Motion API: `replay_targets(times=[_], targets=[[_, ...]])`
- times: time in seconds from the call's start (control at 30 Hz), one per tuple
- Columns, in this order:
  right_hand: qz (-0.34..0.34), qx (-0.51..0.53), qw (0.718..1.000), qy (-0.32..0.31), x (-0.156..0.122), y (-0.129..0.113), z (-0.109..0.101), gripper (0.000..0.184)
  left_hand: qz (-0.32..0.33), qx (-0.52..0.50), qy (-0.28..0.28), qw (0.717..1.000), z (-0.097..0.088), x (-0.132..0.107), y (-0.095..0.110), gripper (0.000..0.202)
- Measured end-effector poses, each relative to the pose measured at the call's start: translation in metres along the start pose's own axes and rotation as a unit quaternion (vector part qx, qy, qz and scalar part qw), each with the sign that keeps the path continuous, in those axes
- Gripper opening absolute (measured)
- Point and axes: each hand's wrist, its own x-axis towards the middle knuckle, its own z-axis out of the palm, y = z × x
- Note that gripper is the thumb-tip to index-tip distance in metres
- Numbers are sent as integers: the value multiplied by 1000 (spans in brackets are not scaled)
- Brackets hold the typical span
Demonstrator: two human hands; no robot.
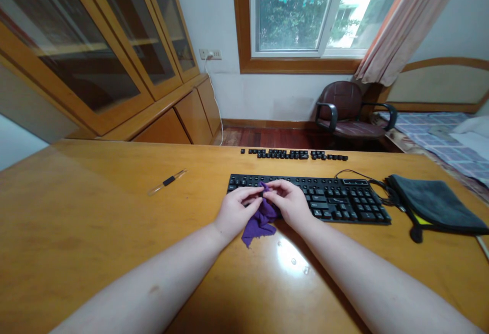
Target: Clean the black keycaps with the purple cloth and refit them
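My left hand (pixel 237 212) and my right hand (pixel 290 202) meet over the left half of a black keyboard (pixel 353 206). Both pinch a purple cloth (pixel 261 224) between thumb and fingers, and its ragged lower end hangs down toward the desk. Whether a small part such as a keycap is inside the cloth, I cannot tell. Behind the keyboard, several loose black keycaps (pixel 282 154) lie in rows along the desk's far edge. Some places in the keyboard's top row look bare of caps. My hands hide part of the keys.
A slim clear tool with a black grip (pixel 168 181) lies on the wooden desk (pixel 95 232) at left. To the right are a coiled black cable (pixel 378 186) and a dark grey folded cloth or pouch (pixel 435 201). Beyond the desk stands a chair (pixel 344 107).
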Motion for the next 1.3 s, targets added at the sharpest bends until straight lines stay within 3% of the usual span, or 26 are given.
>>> replay_targets(times=[0.17,0.33,0.47,0.57,0.73,1.03,1.2,1.3], targets=[[-13,37,999,-23,0,2,0,28,-58,-124,4,991,4,2,-5,34],[-4,23,1000,-20,-1,6,-1,24,-57,-94,8,994,3,2,-8,28],[-85,-40,996,-3,-1,4,-3,12,-32,-35,-1,999,2,1,-5,21],[-120,-80,989,-25,-1,2,-5,9,-38,-74,-20,996,4,0,-3,25],[-102,-88,990,-49,-2,0,-4,16,-42,-112,-18,993,4,0,-1,43],[-19,-88,996,-13,1,3,-3,14,-63,-94,-10,994,5,-2,3,45],[-71,-89,992,-58,-1,-2,-4,16,-52,-114,-28,992,4,-3,1,43],[-89,-100,990,-47,-1,-6,-4,9,-39,-91,-28,995,5,-4,1,40]])
